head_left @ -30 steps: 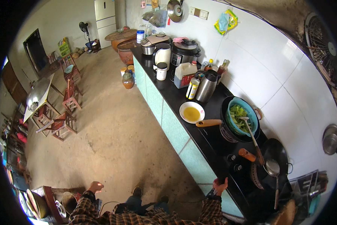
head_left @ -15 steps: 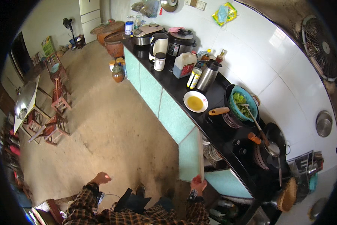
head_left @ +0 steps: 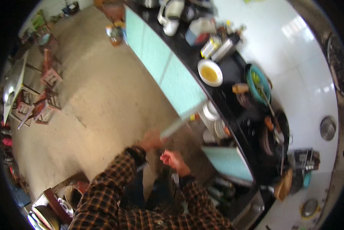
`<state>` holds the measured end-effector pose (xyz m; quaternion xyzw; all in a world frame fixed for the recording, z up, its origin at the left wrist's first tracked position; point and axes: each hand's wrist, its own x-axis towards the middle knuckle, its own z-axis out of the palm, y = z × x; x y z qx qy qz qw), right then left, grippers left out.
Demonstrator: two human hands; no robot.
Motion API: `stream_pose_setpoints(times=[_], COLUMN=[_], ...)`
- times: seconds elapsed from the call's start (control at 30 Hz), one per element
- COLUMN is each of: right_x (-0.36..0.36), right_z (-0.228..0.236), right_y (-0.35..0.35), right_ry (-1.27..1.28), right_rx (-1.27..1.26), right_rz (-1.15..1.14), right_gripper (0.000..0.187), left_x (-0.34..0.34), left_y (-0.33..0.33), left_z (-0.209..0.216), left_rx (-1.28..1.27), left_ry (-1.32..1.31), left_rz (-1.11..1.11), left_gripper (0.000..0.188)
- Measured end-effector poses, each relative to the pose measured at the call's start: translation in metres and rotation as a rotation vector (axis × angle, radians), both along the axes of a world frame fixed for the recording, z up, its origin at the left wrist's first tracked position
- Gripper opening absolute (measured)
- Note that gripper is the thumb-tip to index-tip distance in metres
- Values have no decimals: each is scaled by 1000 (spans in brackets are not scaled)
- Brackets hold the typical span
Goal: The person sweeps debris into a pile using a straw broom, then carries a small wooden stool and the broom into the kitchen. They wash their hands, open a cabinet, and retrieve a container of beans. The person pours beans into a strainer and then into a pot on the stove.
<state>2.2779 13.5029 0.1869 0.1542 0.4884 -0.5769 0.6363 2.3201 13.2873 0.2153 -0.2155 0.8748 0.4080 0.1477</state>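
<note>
1. Fingers [head_left: 166, 156] of the right hand [head_left: 176, 162]: half curled and pointing toward the upper left; whether they hold anything cannot be told.
2. Left hand [head_left: 151, 140]: blurred, at the free end of the cabinet door; how far its fingers spread, and whether they grip the door, cannot be told.
3. Counter [head_left: 230, 107]: black, crossing the view diagonally from upper middle to lower right, above teal cabinet fronts [head_left: 181, 82]. It carries a white bowl [head_left: 205, 62] of yellow liquid and a blue basket [head_left: 252, 84] with green leaves.
4. Room: a tan floor [head_left: 95, 96] spreads to the left, where reddish wooden stools [head_left: 51, 71] stand near a table; a white tiled wall [head_left: 294, 88] rises behind the counter.
5. Cabinet door [head_left: 174, 127]: standing open below the counter, beside a compartment of stacked white dishes [head_left: 210, 110]. Seen almost edge-on, it points outward from the cabinet, the long axis of its pale edge running from upper right to lower left, toward the left hand.
</note>
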Motion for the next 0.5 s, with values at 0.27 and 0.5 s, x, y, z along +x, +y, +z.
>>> stream_pose_setpoints(times=[0.27, 0.5], right_x=[-130, -227], right_z=[-20, 19], right_y=[210, 251], right_ry=[1364, 1829], right_rx=[1024, 1224], right_rz=[825, 1428], right_gripper=[27, 28], left_x=[-4, -26], left_y=[-52, -80], left_z=[-9, 35], left_rx=[-171, -264], left_ry=[146, -74], left_rz=[88, 215], left_gripper=[34, 31])
